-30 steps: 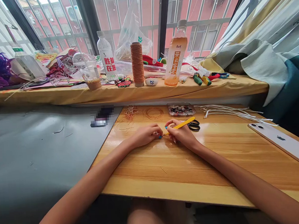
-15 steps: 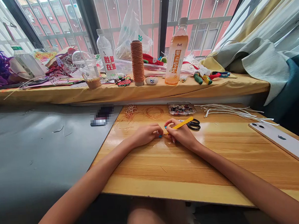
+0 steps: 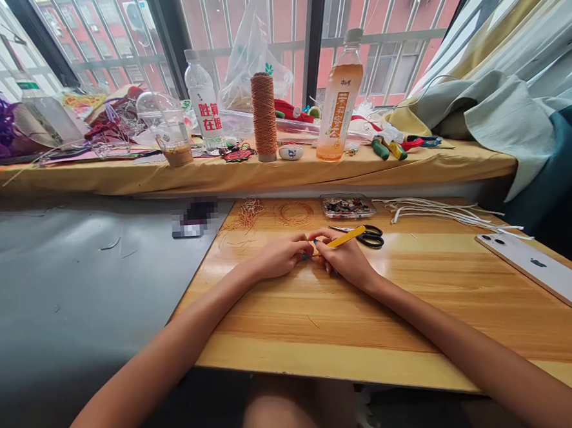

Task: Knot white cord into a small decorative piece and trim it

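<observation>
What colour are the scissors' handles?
Black; the scissors' handles show best in the head view, beside the right hand.

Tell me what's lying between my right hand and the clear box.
In the head view, the black-handled scissors lie there, partly behind the yellow tool in your right hand; bare wood separates the scissors from the clear box.

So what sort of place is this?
Probably a small craft corner by a window: a spool of brown cord stands on the ledge, with a box of small pieces and scissors on the wooden table.
</observation>
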The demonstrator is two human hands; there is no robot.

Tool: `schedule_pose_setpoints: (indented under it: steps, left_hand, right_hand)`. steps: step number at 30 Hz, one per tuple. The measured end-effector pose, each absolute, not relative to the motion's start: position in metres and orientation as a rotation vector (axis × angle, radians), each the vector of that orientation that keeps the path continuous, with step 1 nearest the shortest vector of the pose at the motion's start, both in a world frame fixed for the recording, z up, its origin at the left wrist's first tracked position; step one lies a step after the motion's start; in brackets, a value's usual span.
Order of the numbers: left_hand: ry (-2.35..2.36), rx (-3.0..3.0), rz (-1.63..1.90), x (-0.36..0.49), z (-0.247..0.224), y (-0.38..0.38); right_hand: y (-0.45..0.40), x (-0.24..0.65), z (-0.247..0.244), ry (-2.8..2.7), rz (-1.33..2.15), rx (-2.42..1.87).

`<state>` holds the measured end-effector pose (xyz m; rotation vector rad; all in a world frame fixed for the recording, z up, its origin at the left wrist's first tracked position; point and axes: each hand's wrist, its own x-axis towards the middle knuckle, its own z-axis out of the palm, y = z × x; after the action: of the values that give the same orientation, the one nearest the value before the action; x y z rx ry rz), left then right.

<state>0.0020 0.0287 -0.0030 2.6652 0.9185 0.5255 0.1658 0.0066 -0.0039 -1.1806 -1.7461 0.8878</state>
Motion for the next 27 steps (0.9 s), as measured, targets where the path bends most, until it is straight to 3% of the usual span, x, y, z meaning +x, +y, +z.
schedule_pose_setpoints:
  steps: [12,19,23,27]
  left_hand:
    - [0.943,2.562,0.641,0.001,-0.004,0.027]
    - [1.205,2.517,0.701,-0.001,-0.003,0.032]
    - [1.156,2.577,0.598,0.002,-0.006,0.030]
    - [1.187,2.513,0.708,0.004,-0.005,0.029]
  right_hand:
    - [0.009,0.170,-0.002,-1.662,0.868,-1.241]
    - [0.018,0.184,-0.004,-1.513,0.854,-1.246]
    - [0.019,0.183,-0.005,-1.533,0.935,-1.218]
    - [0.016,0.182,-0.001,-1.529,1.055,-1.125]
